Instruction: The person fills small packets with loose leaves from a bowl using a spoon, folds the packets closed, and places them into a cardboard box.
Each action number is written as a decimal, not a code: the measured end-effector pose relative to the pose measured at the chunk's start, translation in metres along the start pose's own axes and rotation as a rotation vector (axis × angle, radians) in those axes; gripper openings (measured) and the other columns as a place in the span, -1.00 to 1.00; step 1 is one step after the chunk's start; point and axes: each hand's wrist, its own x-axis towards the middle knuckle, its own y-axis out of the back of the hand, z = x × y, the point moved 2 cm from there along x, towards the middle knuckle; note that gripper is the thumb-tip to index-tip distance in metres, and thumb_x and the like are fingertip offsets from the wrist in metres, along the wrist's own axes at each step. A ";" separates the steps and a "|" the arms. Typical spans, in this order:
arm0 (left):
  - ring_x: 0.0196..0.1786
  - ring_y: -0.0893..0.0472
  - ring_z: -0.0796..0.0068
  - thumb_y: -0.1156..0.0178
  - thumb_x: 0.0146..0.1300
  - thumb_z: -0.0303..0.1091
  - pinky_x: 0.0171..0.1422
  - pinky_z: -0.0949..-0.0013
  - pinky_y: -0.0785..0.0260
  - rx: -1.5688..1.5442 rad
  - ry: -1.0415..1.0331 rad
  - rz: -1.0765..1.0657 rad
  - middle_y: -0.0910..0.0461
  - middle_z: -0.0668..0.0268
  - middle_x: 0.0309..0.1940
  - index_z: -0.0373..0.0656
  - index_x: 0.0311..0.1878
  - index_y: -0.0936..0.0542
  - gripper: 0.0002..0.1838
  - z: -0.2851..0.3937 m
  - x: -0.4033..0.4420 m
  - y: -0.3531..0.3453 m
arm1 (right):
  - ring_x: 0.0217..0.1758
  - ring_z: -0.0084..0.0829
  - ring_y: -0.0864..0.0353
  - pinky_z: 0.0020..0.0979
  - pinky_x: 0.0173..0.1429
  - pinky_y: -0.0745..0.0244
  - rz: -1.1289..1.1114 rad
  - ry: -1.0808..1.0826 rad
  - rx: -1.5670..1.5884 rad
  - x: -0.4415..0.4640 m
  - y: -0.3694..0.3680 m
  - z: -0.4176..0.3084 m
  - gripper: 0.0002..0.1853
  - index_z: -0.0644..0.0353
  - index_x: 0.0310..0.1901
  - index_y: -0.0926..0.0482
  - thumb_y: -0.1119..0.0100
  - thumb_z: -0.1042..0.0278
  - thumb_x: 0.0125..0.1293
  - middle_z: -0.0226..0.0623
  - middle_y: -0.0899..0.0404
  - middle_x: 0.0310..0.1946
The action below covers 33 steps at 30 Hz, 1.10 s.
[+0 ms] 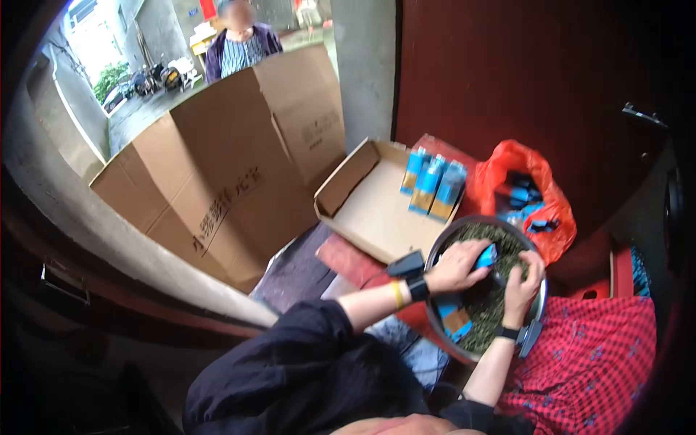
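Observation:
A round metal pot (432,262) holds dried greenish leaves (487,330). Over the leaves, my left hand (458,265) is closed around a small blue packet (487,256), partly hidden by the fingers. My right hand (523,284) is at the pot's right side, just above the leaves, fingers curved with a gap between thumb and fingers; I see nothing held in it. A blue and brown packet (456,320) lies on the leaves at the pot's lower left, below my left wrist.
Beyond the pot, a shallow cardboard tray (377,210) has several blue and gold packets (435,187) standing in its right end. A red plastic bag (558,225) contains more blue packets. A large cardboard sheet (225,167) stands upright at left; a person (243,47) is behind it.

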 end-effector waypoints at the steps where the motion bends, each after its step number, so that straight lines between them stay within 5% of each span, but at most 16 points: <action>1: 0.14 -0.54 -0.05 -0.25 0.20 -0.17 0.24 0.05 -0.37 0.025 0.002 0.021 -0.55 -0.05 0.09 -0.26 0.28 -0.39 -0.38 -0.002 0.001 -0.003 | 0.21 -0.04 -0.48 -0.09 0.36 -0.32 -0.041 0.052 -0.015 -0.003 -0.001 -0.002 -0.73 0.26 -0.18 -0.60 -0.04 0.55 0.05 -0.08 -0.55 0.07; 5: 0.08 -0.57 -0.08 -0.18 0.25 -0.19 0.19 0.03 -0.40 -0.066 0.016 0.002 -0.59 -0.09 0.00 -0.30 0.18 -0.49 -0.50 0.008 0.003 0.007 | 0.32 -0.03 -0.41 -0.09 0.42 -0.27 -0.359 0.028 0.214 -0.005 -0.012 -0.036 -0.71 0.20 -0.15 -0.60 -0.11 0.56 0.03 -0.05 -0.44 0.23; 10: 0.01 -0.59 -0.15 -0.15 0.22 -0.19 0.09 0.01 -0.44 -0.147 -0.013 -0.115 -0.60 -0.13 -0.06 -0.26 0.19 -0.48 -0.49 0.017 0.010 0.013 | 0.36 -0.10 -0.40 -0.19 0.41 -0.28 -0.465 0.043 0.250 -0.017 -0.014 -0.020 -0.82 0.24 -0.21 -0.57 -0.31 0.50 0.13 -0.09 -0.45 0.27; 17: -0.17 -0.61 -0.13 -0.30 0.14 -0.25 -0.06 -0.02 -0.46 -0.012 0.052 -0.181 -0.64 -0.05 -0.19 -0.19 0.20 -0.49 -0.46 0.013 0.005 0.009 | 0.29 -0.16 -0.48 -0.23 0.36 -0.32 -0.308 -0.090 0.462 -0.002 -0.003 -0.030 -0.81 0.26 -0.26 -0.60 -0.35 0.34 0.21 -0.06 -0.51 0.21; 22: -0.20 -0.60 -0.03 -0.31 0.14 -0.32 -0.03 0.10 -0.41 0.036 -0.045 -0.217 -0.66 0.06 -0.21 -0.16 0.14 -0.54 -0.53 0.011 0.005 0.008 | 0.39 0.00 -0.33 -0.13 0.45 -0.23 -0.432 0.103 0.164 -0.004 -0.001 -0.035 -0.71 0.37 -0.27 -0.61 -0.30 0.29 0.09 0.01 -0.42 0.29; 26: -0.18 -0.61 0.00 -0.30 0.13 -0.34 -0.05 0.12 -0.39 0.135 -0.071 -0.307 -0.66 0.08 -0.24 -0.17 0.11 -0.55 -0.56 0.017 0.005 0.010 | 0.43 -0.10 -0.32 -0.16 0.48 -0.20 -0.554 0.038 0.171 -0.008 0.000 -0.033 -0.71 0.37 -0.22 -0.61 -0.28 0.31 0.10 -0.08 -0.43 0.30; 27: -0.16 -0.61 -0.01 -0.30 0.14 -0.32 -0.05 0.11 -0.39 0.108 -0.196 -0.199 -0.65 0.08 -0.21 -0.19 0.10 -0.55 -0.57 0.009 0.003 0.005 | 0.40 -0.11 -0.35 -0.17 0.46 -0.22 -0.528 0.031 0.197 -0.011 -0.002 -0.027 -0.72 0.37 -0.22 -0.62 -0.26 0.32 0.12 -0.06 -0.45 0.28; 31: -0.16 -0.62 0.00 -0.27 0.20 -0.33 -0.07 0.11 -0.39 0.076 -0.095 -0.182 -0.64 0.05 -0.19 -0.21 0.13 -0.51 -0.58 0.011 0.005 0.005 | 0.25 -0.06 -0.49 -0.20 0.33 -0.37 -0.373 0.026 0.361 -0.003 0.006 -0.036 -0.74 0.36 -0.25 -0.60 -0.24 0.31 0.14 -0.05 -0.55 0.16; 33: -0.21 -0.61 0.00 -0.26 0.20 -0.32 -0.09 0.12 -0.37 0.021 -0.126 -0.152 -0.64 0.06 -0.21 -0.21 0.13 -0.51 -0.58 0.016 0.006 0.009 | 0.20 -0.05 -0.52 -0.19 0.28 -0.40 -0.331 0.042 0.206 0.001 0.011 -0.044 -0.72 0.36 -0.26 -0.59 -0.24 0.26 0.17 -0.03 -0.57 0.12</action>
